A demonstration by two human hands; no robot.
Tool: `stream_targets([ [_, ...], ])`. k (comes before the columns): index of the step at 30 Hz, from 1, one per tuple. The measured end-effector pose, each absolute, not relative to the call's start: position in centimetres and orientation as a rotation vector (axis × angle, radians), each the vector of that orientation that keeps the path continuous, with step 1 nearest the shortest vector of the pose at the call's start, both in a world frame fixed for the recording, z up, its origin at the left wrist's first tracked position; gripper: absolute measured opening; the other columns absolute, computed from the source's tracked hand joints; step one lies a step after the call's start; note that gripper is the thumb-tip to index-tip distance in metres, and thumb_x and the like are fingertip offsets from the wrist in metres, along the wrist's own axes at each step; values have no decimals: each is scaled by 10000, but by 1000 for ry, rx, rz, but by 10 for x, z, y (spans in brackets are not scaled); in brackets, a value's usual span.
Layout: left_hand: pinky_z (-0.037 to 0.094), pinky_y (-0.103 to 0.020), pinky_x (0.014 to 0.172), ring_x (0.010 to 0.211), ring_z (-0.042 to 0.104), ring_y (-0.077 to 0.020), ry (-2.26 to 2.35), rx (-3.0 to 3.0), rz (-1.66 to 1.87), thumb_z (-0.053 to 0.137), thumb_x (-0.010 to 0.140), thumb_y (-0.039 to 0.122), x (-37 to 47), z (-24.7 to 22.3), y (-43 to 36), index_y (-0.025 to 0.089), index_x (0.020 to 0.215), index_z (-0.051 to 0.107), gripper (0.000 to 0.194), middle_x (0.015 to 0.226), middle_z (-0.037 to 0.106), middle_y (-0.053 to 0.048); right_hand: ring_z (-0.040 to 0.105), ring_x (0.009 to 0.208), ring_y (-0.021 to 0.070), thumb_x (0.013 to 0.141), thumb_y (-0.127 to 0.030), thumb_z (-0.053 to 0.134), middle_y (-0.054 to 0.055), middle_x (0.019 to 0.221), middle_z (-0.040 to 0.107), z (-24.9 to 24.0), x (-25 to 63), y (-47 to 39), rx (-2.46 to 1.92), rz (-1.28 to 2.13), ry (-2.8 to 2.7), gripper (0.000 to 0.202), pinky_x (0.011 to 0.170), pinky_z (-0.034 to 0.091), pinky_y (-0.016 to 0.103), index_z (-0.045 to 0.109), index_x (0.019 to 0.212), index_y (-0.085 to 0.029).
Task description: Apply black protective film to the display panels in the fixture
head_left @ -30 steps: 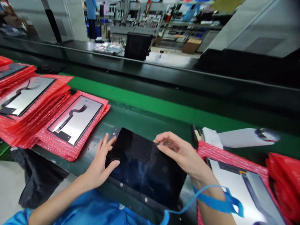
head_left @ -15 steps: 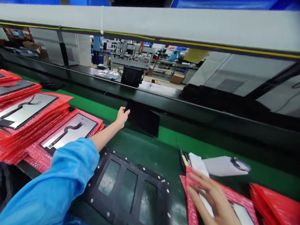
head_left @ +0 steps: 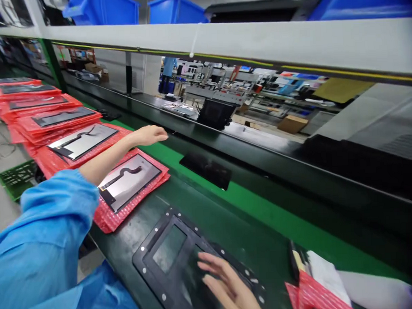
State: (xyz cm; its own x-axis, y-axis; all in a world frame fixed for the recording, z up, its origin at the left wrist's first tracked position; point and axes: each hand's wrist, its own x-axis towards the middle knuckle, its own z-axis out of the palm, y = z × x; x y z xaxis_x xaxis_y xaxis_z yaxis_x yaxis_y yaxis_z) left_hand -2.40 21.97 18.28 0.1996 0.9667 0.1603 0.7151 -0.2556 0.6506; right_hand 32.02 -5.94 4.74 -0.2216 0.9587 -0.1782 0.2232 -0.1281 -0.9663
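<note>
My left hand (head_left: 151,134) is raised over the far edge of the red bubble-wrap stacks, its fingers curled downward; whether it holds anything is hidden. A black panel (head_left: 206,170) lies flat on the green strip beyond it. My right hand (head_left: 228,281) hovers over the black fixture frame (head_left: 164,297) with its fingers spread, holding nothing. Nearest my left forearm, a screen panel with a dark curved flex cable (head_left: 139,184) rests on red bubble wrap (head_left: 109,222).
More screens on red bags (head_left: 27,126) line the left side. At the lower right lie red wrap (head_left: 321,295), a white cloth (head_left: 325,272) and a white roll-like object (head_left: 375,288). A shelf beam (head_left: 221,40) with blue bins (head_left: 175,10) crosses above.
My left hand has let go of the black panel, which now lies flat. My right hand has moved from the red wrap to above the frame. The view has turned left.
</note>
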Motion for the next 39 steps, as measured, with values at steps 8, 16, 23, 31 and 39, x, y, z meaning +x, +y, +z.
stream_targets([
  [8,471,-390,893,923,643,-227,2259,1988,438,500,961,388,-150,92,43,144,844,646,309,945,686,-97,634,1168,282,708,-451,829,136,1173,698,34,162,29,-1012,1909,-877,428,1016,511,422,682,1001,-177],
  [16,444,-474,1012,1128,586,-231,2535,1914,449,542,962,426,-140,39,46,139,1133,616,343,1151,637,-89,684,938,210,767,-394,765,71,929,741,17,98,69,-1042,1851,-892,243,826,573,351,668,841,-183],
  [23,343,-572,980,1106,562,-368,2439,1946,651,360,994,436,-126,45,38,98,1037,656,451,1071,670,-215,720,820,243,782,-368,749,55,769,744,13,105,80,-1113,1827,-893,212,737,596,371,676,854,-183],
  [31,373,-512,1011,1026,586,-280,2017,1903,974,439,952,543,-94,34,-13,216,1102,647,416,1020,707,-83,740,777,285,695,-301,800,103,820,765,42,131,98,-1082,1842,-985,307,705,619,383,709,943,-145],
  [39,377,-511,1072,1208,549,-301,1635,1494,1314,644,821,595,-95,44,45,142,1362,475,725,1371,537,-197,729,914,302,666,-292,808,112,1029,760,69,169,91,-1052,1644,-994,439,800,608,405,690,1066,-154],
])
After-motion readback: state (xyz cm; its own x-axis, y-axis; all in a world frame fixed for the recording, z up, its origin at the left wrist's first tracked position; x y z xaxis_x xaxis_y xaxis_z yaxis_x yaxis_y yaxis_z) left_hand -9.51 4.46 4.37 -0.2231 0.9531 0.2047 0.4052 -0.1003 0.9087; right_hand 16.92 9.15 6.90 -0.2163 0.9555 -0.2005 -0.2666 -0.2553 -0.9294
